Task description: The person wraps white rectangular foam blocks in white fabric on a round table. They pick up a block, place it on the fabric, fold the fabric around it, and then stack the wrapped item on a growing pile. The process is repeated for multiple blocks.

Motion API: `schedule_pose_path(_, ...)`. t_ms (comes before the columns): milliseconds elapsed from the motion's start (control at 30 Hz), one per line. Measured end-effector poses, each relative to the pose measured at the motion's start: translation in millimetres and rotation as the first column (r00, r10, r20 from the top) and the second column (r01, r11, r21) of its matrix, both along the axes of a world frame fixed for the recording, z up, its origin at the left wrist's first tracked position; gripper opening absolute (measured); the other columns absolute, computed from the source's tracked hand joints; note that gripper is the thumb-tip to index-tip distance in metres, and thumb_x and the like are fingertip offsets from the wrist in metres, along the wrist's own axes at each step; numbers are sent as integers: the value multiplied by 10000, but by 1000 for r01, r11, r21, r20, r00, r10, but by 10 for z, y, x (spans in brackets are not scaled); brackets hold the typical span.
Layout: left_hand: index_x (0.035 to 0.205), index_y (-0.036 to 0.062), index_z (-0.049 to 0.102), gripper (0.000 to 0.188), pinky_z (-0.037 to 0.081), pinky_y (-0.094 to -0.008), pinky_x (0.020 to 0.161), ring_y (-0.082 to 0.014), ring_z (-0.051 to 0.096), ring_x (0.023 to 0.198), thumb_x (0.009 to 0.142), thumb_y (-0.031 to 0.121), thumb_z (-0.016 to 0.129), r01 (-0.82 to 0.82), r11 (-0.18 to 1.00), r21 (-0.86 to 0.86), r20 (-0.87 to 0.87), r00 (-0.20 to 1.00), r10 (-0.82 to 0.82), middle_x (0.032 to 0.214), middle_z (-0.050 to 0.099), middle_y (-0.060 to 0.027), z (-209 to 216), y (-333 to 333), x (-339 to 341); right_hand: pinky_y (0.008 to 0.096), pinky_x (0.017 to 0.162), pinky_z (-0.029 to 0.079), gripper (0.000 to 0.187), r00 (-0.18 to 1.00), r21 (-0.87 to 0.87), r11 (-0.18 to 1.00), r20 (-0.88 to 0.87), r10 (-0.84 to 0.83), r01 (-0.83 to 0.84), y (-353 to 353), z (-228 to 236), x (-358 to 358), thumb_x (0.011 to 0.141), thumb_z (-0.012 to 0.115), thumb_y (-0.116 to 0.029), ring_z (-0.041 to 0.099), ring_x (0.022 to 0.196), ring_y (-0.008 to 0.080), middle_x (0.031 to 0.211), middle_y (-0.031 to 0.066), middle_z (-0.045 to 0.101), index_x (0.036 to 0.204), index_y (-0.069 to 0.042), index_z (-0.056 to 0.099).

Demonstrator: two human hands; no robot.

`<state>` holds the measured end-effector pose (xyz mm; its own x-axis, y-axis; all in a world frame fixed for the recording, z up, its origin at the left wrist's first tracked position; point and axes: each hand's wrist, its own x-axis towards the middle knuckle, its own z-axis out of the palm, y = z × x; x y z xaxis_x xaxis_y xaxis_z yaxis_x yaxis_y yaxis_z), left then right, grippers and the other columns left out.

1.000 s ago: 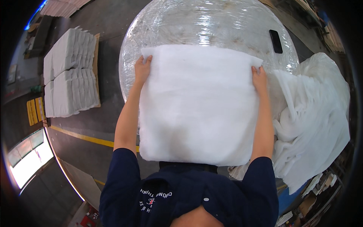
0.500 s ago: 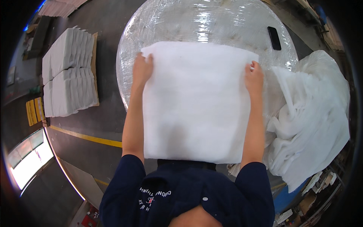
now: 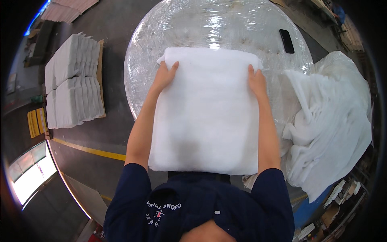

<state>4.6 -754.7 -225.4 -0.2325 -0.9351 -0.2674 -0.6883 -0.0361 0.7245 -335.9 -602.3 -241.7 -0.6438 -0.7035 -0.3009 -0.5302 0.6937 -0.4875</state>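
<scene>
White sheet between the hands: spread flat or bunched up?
Spread flat: the white sheet shows a broad, smooth face between the left hand and right hand. Whether layers lie folded beneath, I cannot tell.

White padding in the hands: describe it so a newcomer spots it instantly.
Find the big round surface wrapped in clear film. At its near side, the left hand and right hand hold the white padding by its side edges. Unlike the crumpled white heap to the right, it is smooth and roughly rectangular.
</scene>
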Motion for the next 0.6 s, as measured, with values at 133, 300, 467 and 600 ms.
schedule_pose_path(133,1284,-163,402,761,418,-487,1016,-481,532,1206,953,509,541,-102,984,147,71,993,92,1248,544,-381,-16,-11,-248,503,990,439,793,930,-313,945,-310,-195,94,-35,-84,118,970,416,-601,566,1146,485,1212,326,589,1319,110,445)
schedule_pose_path(300,1278,-102,449,666,379,-493,1056,-463,458,1288,961,477,535,-125,992,-8,30,992,125,1333,472,-383,2,-105,5,489,1054,390,704,996,48,997,67,-58,55,-242,312,62,987,451,-510,466,1296,429,1397,319,452,1389,66,404)
schedule_pose_path(467,1334,75,515,472,298,-511,1117,-331,459,1309,969,373,532,327,631,-704,319,939,-131,1334,544,-189,90,122,-564,479,1101,333,510,800,-264,814,-488,351,-518,-346,262,544,990,486,-407,380,1395,308,1457,152,465,1408,-115,483)
schedule_pose_path(600,1253,108,588,373,291,-525,1117,-289,532,1215,987,356,506,459,670,-583,321,888,-330,1207,621,-107,49,298,-955,451,1112,307,414,709,-156,765,-524,472,-625,-537,178,951,1006,466,-367,489,1281,274,1346,82,571,1310,-103,562)
